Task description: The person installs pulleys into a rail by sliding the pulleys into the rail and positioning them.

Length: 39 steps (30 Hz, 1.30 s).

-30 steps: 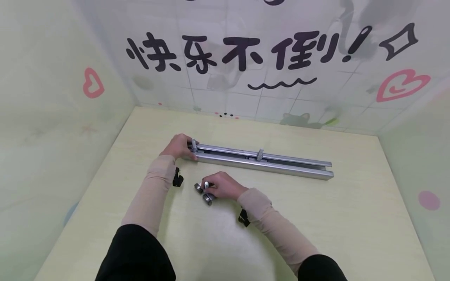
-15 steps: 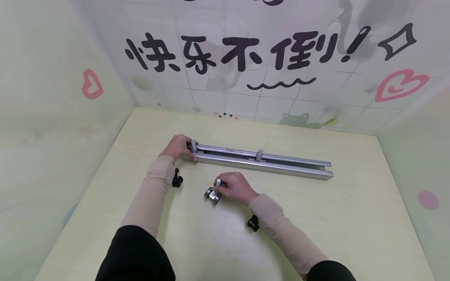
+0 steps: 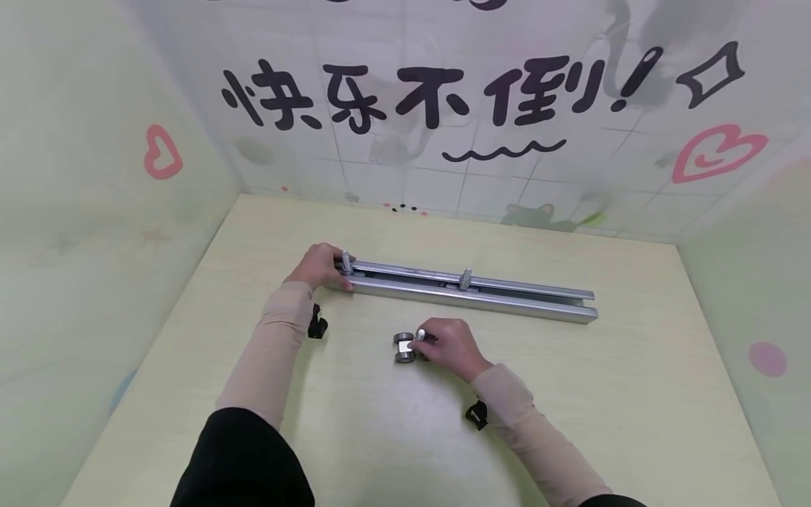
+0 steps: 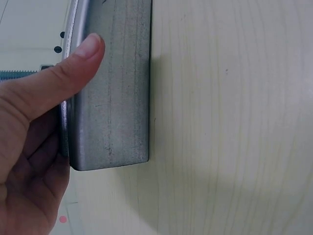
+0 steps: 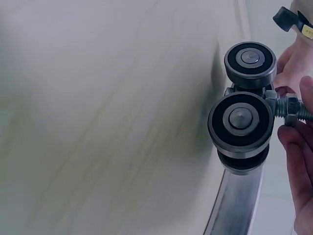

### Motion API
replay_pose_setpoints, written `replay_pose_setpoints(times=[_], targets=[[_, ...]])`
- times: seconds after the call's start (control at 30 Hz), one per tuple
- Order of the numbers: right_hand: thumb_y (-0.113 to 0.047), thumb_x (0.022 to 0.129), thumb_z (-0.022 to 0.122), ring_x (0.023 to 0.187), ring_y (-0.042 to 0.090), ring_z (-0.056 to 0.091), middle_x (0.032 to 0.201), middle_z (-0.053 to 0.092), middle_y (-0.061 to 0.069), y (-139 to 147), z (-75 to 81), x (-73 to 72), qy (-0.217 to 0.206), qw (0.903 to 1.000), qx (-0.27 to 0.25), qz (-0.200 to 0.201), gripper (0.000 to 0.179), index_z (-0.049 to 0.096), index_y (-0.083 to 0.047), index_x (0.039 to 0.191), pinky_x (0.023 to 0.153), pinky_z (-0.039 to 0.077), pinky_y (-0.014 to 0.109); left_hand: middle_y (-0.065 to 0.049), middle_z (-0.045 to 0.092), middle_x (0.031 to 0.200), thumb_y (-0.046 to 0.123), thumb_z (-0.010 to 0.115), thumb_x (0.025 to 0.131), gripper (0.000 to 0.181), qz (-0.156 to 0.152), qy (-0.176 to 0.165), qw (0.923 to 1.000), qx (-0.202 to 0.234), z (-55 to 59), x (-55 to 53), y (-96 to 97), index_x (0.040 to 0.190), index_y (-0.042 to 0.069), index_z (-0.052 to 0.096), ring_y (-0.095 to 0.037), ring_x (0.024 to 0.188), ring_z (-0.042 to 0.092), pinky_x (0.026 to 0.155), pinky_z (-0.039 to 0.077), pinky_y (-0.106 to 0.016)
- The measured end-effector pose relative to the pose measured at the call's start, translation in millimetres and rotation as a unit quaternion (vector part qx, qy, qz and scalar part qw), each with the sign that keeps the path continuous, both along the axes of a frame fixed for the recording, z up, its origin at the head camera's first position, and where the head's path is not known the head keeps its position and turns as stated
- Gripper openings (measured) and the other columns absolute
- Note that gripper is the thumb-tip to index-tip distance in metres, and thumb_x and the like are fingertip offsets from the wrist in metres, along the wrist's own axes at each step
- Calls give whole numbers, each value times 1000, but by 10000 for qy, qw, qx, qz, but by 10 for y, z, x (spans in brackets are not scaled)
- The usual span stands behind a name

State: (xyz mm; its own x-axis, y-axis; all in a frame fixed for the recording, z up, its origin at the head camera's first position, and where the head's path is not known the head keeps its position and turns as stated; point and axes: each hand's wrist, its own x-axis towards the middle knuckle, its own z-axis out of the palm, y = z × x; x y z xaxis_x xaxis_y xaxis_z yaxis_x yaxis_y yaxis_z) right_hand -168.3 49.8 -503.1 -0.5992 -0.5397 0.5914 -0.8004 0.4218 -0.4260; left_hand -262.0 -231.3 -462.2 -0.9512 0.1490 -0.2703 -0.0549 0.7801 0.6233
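Observation:
A long silver metal track (image 3: 526,303) with a slot along its top lies across the table. My left hand (image 3: 317,267) grips its left end. In the left wrist view the thumb (image 4: 80,66) presses the track's side wall (image 4: 117,112), the other fingers behind. Two threaded bolts stand up from the slot, one bolt (image 3: 346,263) by the left hand, another bolt (image 3: 465,279) near the middle. In front of the track, my right hand (image 3: 453,345) pinches a roller trolley (image 3: 404,347) by its threaded bolt. The right wrist view shows its round wheels (image 5: 240,118) and a nut (image 5: 292,110) on the bolt.
The pale wooden table (image 3: 253,436) meets a printed backdrop (image 3: 393,141) behind the track, with side walls left and right. Black clips, one clip (image 3: 317,324) at the left wrist and one clip (image 3: 477,415) at the right, hang below the sleeves.
My right hand has moved right with the trolley, turning it so the wheels now point left. The left hand still holds the track, which stays in place.

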Motion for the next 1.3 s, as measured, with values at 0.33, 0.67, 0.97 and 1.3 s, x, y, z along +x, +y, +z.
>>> replay_pose_setpoints(times=[0.33, 0.67, 0.97, 1.3], targets=[[-16, 62, 81, 49, 2, 49, 59, 60, -4, 41, -52, 24, 314, 9995, -26, -42, 22, 61, -8, 64, 48, 40, 12, -16, 63, 106, 9, 83, 58, 61, 22, -36, 10000, 26, -16, -12, -7, 114, 3, 61, -26, 91, 55, 88, 43, -39], [-17, 64, 80, 51, 3, 45, 60, 57, -4, 35, -111, 84, 235, 9990, 78, -377, 23, 59, -10, 66, 47, 39, 13, -17, 64, 103, 9, 83, 57, 62, 0, 8, 10000, -12, -21, -20, -2, 115, 4, 61, -26, 89, 57, 86, 45, -38], [-8, 73, 73, 62, 10, 56, 72, 63, 3, 31, -124, 140, -149, 9997, -41, -188, 13, 63, -3, 79, 58, 48, 19, -18, 64, 104, 8, 83, 58, 61, 7, -17, 9999, 103, 6, -5, -2, 115, 2, 61, -27, 91, 56, 89, 44, -39], [-4, 71, 73, 54, 9, 52, 63, 58, 3, 30, -120, 145, 404, 9987, -60, -308, 15, 59, -1, 73, 52, 46, 16, -17, 62, 109, 9, 83, 58, 63, 57, -163, 9997, 170, -20, -2, 3, 116, 2, 60, -26, 92, 56, 89, 44, -39]])
